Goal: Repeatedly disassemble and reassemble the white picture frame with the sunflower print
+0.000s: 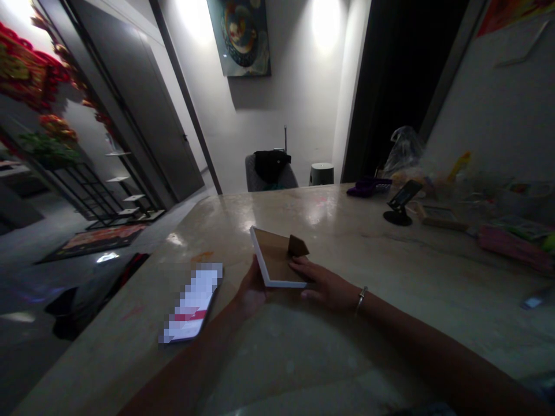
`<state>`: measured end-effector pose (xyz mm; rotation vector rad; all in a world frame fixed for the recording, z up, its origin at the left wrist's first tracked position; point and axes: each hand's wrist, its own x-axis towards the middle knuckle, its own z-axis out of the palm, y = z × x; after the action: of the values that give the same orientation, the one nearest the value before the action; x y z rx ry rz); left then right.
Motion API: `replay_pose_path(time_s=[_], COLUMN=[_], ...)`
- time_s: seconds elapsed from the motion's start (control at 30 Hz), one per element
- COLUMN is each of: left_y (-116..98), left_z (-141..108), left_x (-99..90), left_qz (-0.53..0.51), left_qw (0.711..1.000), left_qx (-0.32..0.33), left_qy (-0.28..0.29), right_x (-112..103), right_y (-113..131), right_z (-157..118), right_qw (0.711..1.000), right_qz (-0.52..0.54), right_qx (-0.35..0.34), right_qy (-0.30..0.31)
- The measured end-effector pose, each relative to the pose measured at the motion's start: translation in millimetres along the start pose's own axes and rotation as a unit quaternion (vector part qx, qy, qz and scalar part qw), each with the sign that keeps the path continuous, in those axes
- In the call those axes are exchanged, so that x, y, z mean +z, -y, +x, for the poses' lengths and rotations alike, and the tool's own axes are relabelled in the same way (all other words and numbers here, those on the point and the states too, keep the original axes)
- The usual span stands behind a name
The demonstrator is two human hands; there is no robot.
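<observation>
A white-edged picture frame (273, 257) lies tilted over the marble counter (329, 222), its brown backing facing up, with a dark easel tab (298, 246) standing from the back. My left hand (251, 290) holds the frame's near left edge. My right hand (325, 285), with a metal bangle (361, 300) at the wrist, has its fingers across the lower edge and backing. A smartphone (192, 303) with a pixelated screen lies on the counter to the left of my left hand. The frame's front is hidden.
At the counter's far right stand a phone stand (399, 202), a purple object (368, 187), a plastic bag (404, 151), and several loose items. A chair (271, 172) with a black bag stands beyond the counter. The counter's left edge drops to a dark floor.
</observation>
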<state>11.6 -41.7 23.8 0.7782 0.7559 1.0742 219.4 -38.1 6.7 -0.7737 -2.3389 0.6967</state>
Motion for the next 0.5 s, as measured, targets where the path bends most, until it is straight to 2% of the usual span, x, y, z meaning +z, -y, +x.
replay_pose_path(time_s=[0.23, 0.37, 0.5], left_y=[-0.3, -0.4, -3.8], left_z=[12.8, 15.7, 8.7], left_x=[-15.2, -19.6, -12.2], left_qz=[-0.018, -0.021, -0.017], left_qw=[0.992, 0.991, 0.991], left_qx=[0.047, 0.048, 0.044], left_qy=[-0.119, -0.124, -0.122], right_x=[-1.2, -3.3, -5.0], right_y=[0.2, -0.9, -4.3], right_z=[1.4, 3.5, 3.4], right_qw=[0.998, 0.995, 0.989], right_qz=[-0.048, -0.068, -0.07], right_qx=[0.037, 0.062, 0.114], right_qy=[0.0, -0.022, -0.063])
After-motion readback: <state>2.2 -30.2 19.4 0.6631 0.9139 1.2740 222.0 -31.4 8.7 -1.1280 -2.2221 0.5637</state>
